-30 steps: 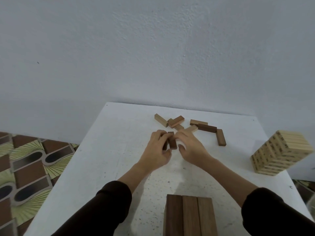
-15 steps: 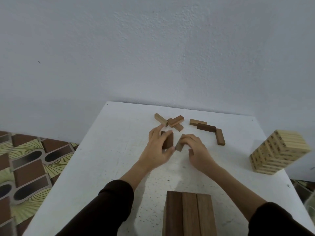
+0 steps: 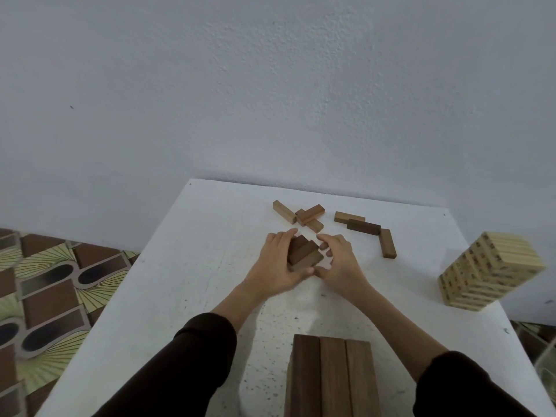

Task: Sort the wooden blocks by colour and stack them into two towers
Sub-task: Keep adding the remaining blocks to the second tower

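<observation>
1. Bearing all the things, the table is white with some specks.
2. A pale tower stands near the right edge, well apart from the hands. It looks almost finished, as I judge.
3. A dark tower stands at the middle of the near edge. Its top layer shows three blocks side by side.
4. The left hand has its fingers curled round a bunch of dark blocks in the middle of the tabletop. The right hand closes on the same bunch from the other side, with its thumb at the near end.
5. The bunch seems to be three blocks. They are not flush but sit in steps.
6. Loose blocks of different browns lie near the far edge, and some lie crossed over others.
7. I judge the step in hand is making one layer for the dark tower. To do it well, press the bunch flat on the tabletop, make the ends even, and squeeze from both sides. Then carry it level and lay it across the top layer.
</observation>
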`<state>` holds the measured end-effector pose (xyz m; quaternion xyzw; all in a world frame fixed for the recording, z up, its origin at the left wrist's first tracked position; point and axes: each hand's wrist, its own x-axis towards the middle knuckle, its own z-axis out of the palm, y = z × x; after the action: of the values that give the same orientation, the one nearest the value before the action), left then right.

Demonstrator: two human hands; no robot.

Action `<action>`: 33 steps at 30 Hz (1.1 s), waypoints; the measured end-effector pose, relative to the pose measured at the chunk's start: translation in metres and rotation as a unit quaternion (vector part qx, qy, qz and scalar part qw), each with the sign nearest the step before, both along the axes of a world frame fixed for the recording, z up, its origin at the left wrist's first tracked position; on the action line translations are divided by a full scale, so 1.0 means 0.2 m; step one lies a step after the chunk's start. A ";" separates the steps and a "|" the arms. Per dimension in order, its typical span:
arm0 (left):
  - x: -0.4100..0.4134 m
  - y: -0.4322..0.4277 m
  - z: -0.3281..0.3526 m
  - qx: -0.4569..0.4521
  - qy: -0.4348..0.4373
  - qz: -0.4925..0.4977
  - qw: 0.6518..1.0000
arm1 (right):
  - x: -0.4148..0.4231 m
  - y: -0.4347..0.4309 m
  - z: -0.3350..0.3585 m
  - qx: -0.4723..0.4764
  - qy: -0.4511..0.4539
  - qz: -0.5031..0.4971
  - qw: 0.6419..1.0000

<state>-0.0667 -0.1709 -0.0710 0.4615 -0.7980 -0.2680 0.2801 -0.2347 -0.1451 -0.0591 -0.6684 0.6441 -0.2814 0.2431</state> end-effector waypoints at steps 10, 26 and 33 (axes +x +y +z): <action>0.03 0.01 0.02 0.005 -0.003 -0.084 0.996 | 0.00 0.09 -0.04 0.031 -0.026 -0.043 0.998; 0.03 -0.02 -0.01 -0.001 -0.003 -0.084 0.996 | -0.02 0.12 -0.06 -0.021 -0.048 -0.027 0.998; 0.03 -0.01 0.00 -0.002 -0.001 -0.081 0.997 | -0.02 0.11 -0.05 -0.006 -0.039 -0.016 0.999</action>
<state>-0.0601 -0.1724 -0.0711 0.3948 -0.8337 -0.2875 0.2577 -0.2396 -0.1234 -0.0699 -0.6482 0.6429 -0.3151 0.2593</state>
